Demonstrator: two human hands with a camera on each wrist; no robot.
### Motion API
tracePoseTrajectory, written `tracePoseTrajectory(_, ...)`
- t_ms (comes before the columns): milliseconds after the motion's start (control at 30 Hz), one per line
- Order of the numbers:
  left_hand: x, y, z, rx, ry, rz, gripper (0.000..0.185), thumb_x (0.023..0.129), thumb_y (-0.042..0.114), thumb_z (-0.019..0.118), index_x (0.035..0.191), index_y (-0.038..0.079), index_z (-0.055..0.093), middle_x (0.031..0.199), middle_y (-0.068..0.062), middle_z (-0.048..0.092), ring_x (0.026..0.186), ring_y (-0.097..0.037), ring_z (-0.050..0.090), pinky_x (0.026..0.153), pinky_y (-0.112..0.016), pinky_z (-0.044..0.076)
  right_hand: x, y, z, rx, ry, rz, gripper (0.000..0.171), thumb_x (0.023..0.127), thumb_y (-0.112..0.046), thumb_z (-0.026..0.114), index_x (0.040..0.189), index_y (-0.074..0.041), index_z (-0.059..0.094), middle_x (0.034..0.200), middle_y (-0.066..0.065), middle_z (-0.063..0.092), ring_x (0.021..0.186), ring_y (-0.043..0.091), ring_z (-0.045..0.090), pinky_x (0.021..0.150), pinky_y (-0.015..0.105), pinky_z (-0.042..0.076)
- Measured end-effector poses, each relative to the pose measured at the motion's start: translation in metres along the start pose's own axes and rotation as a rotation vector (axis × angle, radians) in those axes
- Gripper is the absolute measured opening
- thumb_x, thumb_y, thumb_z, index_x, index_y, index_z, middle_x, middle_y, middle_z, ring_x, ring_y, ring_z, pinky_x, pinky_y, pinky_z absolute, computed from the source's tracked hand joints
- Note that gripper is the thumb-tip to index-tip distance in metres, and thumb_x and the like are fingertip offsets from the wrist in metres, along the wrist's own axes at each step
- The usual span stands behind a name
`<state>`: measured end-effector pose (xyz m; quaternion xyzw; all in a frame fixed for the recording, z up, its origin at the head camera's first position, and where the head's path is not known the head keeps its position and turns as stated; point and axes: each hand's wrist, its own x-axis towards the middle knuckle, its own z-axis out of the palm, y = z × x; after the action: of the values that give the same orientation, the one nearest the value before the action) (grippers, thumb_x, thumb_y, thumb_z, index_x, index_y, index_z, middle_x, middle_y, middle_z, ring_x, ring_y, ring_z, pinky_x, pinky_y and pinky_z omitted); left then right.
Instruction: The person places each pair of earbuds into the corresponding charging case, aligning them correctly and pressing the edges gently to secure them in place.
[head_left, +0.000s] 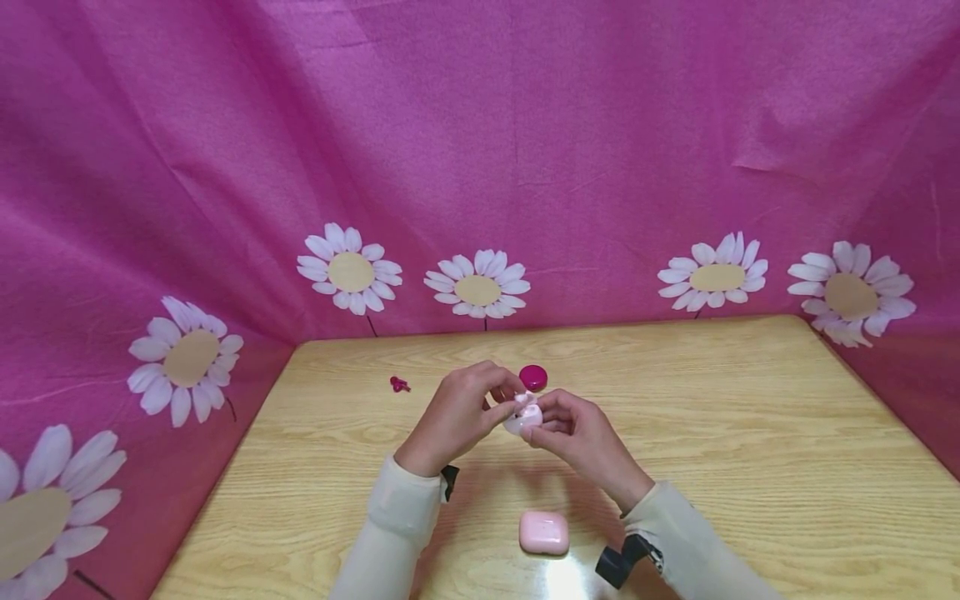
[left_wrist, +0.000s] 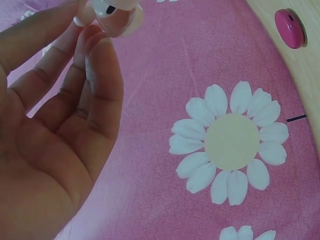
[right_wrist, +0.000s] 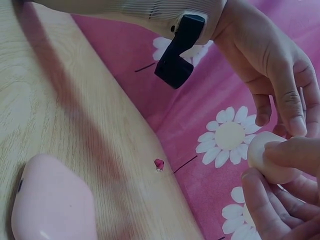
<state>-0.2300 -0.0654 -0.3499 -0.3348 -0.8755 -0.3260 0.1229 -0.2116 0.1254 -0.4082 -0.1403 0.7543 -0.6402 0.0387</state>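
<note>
Over the middle of the table, my right hand (head_left: 581, 437) holds a small rounded white earbud case (head_left: 528, 421) between thumb and fingers. In the right wrist view the thumb lies along the pale shell of that case (right_wrist: 270, 157). From the other side my left hand (head_left: 465, 408) reaches to the top of the case. Its thumb and fingertips pinch a small white earbud (left_wrist: 86, 14) right at the case's opening, as the left wrist view shows. Fingers partly hide both the earbud and the case.
A light pink earbud case (head_left: 543, 533) lies near the table's front, below the hands. Behind them is a round magenta case (head_left: 533, 377), and magenta earbuds (head_left: 400, 384) lie at the back left. A pink flowered curtain (head_left: 585, 167) surrounds the wooden table (head_left: 750, 433).
</note>
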Motion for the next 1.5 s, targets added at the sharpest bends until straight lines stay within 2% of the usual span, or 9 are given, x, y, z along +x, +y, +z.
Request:
tracePoseTrajectory(200,-0.0002,0.0002,0.0010,-0.003,-0.020,-0.019,0.013,0.082,0.011,0.078,0.093,0.014,0.072,0.087,0.005,0.061,0.078,-0.009,0.058,0.064,-0.032,0.053,-0.0001,-0.0010,0.0001,0.002,0.005,0.002,0.032,0.084,-0.016,0.076,0.110,-0.002,0.062,0.102,0.012,0.068,0.087,0.022,0.068,0.075,0.028,0.056)
tracePoseTrajectory(433,-0.0010,-0.0004,0.0019,0.013,-0.036,-0.041,0.012,0.082,0.014,0.078,0.092,0.016,0.072,0.089,0.006,0.061,0.080,-0.009,0.058,0.065,-0.022,0.048,-0.0004,-0.0017,0.0007,-0.004,0.005,0.010,0.032,0.084,-0.016,0.076,0.110,-0.002,0.062,0.102,0.012,0.068,0.087,0.021,0.068,0.075,0.028,0.056)
tracePoseTrajectory(667,-0.0009,-0.0018,0.0030,0.023,-0.033,-0.030,0.011,0.082,0.016,0.078,0.092,0.017,0.072,0.089,0.007,0.060,0.080,-0.008,0.058,0.065,-0.022,0.048,0.0004,-0.0002,0.0008,-0.006,0.007,0.022,0.032,0.084,-0.016,0.076,0.110,-0.003,0.062,0.102,0.012,0.068,0.087,0.020,0.068,0.076,0.028,0.056)
tracePoseTrajectory(967,-0.0006,-0.0028,0.0029,0.041,-0.025,-0.013,0.008,0.084,0.015,0.076,0.090,0.016,0.071,0.086,0.006,0.060,0.079,-0.007,0.060,0.064,-0.021,0.048,0.0001,0.0005,0.0007,0.016,-0.005,-0.007,0.032,0.085,-0.014,0.075,0.110,0.000,0.061,0.102,0.014,0.067,0.088,0.022,0.068,0.075,0.029,0.056)
tracePoseTrajectory(1500,0.0001,-0.0030,0.0033,0.040,-0.028,-0.027,0.007,0.084,0.014,0.076,0.090,0.016,0.072,0.088,0.008,0.060,0.079,-0.006,0.058,0.065,-0.021,0.049,0.0011,0.0023,0.0007,0.016,-0.004,-0.010,0.031,0.084,-0.014,0.075,0.109,0.000,0.061,0.102,0.014,0.068,0.088,0.023,0.069,0.076,0.029,0.056)
